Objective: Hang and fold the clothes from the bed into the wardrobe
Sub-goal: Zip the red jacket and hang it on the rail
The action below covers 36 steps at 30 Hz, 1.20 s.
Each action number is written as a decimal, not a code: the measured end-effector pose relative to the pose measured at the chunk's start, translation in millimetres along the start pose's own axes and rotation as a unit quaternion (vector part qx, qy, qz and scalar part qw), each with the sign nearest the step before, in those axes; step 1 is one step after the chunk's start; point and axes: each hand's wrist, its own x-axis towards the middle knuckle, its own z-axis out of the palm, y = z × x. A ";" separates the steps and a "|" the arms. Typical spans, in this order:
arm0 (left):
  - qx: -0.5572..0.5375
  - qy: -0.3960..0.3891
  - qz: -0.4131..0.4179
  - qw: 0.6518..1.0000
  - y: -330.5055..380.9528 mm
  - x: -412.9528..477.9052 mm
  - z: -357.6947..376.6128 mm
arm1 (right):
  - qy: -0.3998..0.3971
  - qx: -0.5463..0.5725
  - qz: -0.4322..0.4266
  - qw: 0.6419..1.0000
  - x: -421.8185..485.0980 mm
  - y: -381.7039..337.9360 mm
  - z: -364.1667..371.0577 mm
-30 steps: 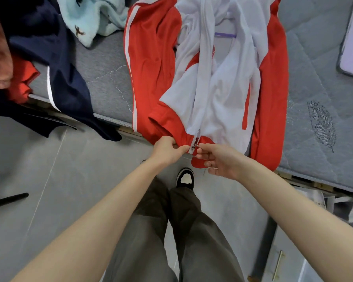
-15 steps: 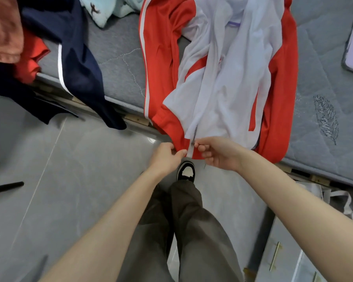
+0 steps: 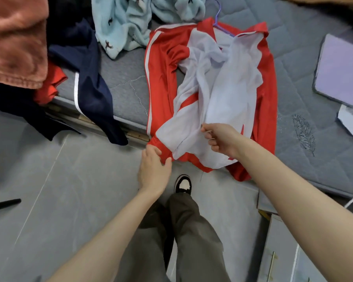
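Pinching jacket point(image 3: 161, 88) at mattress point(image 3: 126, 94) edge

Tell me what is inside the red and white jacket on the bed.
A purple hanger: its hook and part of one arm stick out at the collar of the red and white jacket. The rest is covered by fabric, so how it sits cannot be seen.

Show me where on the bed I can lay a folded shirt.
Two bare mattress patches: a strip between the navy garment and the red jacket, and a wider one right of the jacket, bordered by the purple pad and its near edge. The left end is crowded with a heap of clothes, and the light-blue fleece fills the far side.
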 end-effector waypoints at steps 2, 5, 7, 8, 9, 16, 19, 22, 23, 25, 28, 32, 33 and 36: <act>0.027 -0.045 0.094 0.994 23.0 13.4 0.5 | -0.002 -0.050 -0.006 0.999 -1.9 -5.5 -7.7; 0.081 -0.101 0.175 0.976 58.0 37.8 11.1 | -0.023 -0.064 -0.002 0.998 -2.2 -12.9 -16.6; 0.101 -0.117 0.177 0.972 73.3 49.2 22.9 | -0.043 -0.040 0.006 0.998 0.0 -18.9 -22.4; 0.112 -0.117 0.170 0.972 78.0 53.7 28.9 | -0.053 -0.031 0.014 0.998 2.3 -21.7 -25.4; 0.122 -0.114 0.161 0.973 80.9 58.6 34.6 | -0.063 -0.025 0.026 0.997 5.6 -24.4 -27.8; 0.180 -0.161 0.038 0.970 82.8 89.4 42.2 | -0.087 0.142 0.054 0.985 46.2 -62.2 -49.4; 0.244 -0.211 0.000 0.946 93.4 102.9 37.9 | -0.059 0.207 -0.002 0.976 69.0 -107.5 -71.0; 0.346 -0.241 0.012 0.907 123.6 115.2 40.9 | -0.025 0.117 -0.057 0.991 90.1 -145.4 -89.6; 0.356 -0.227 0.034 0.906 137.0 120.3 43.4 | -0.022 0.050 -0.067 0.996 96.0 -152.7 -94.6; 0.312 -0.180 0.078 0.929 166.6 135.2 50.0 | -0.042 -0.056 -0.057 0.996 105.5 -160.5 -104.3; 0.254 -0.144 0.089 0.952 207.3 168.7 64.4 | -0.102 -0.063 -0.013 0.993 115.7 -165.1 -118.1; 0.298 -0.270 0.016 0.915 217.4 189.3 71.5 | -0.114 0.125 0.069 0.983 123.3 -180.0 -131.7; 0.301 -0.297 -0.006 0.906 211.6 188.1 69.7 | -0.111 0.162 0.071 0.978 126.2 -189.8 -134.5; 0.280 -0.329 -0.051 0.900 197.9 183.0 67.3 | -0.101 0.193 0.016 0.976 137.5 -229.5 -141.4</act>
